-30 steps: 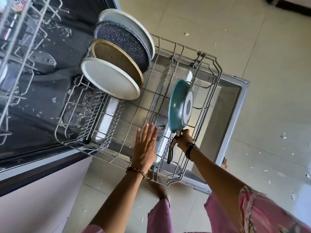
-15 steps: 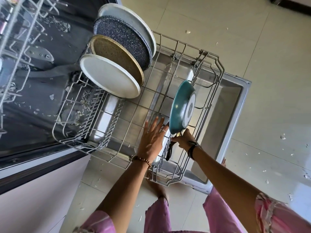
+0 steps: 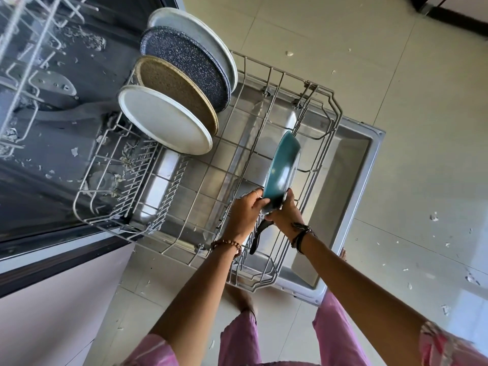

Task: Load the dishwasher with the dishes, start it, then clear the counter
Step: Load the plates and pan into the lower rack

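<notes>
**Both hands on the teal pan in the lower rack**

The teal pan (image 3: 281, 170) stands on its edge in the lower rack (image 3: 327, 107), near the right side of the rack, with its black handle (image 3: 257, 237) pointing down toward the person. The left hand (image 3: 244, 211) holds the lower rim of the pan from the left, its fingers curled on the teal inside. The right hand (image 3: 286, 215) grips the same lower part of the pan from the right, close to where the handle begins. The two hands are almost touching each other around the pan; if the right hand also touches the handle I cannot tell, because the hand covers this place.

At the back left of the rack four plates stand in a row, leaning: a white plate (image 3: 163, 120) in front, then a brown plate (image 3: 179, 88), a dark speckled plate (image 3: 184, 64) and a grey plate (image 3: 200, 35) behind. The rack is pulled out over the open dishwasher door (image 3: 351, 175). Small white scraps lie on the tiled floor (image 3: 422, 128)
</notes>
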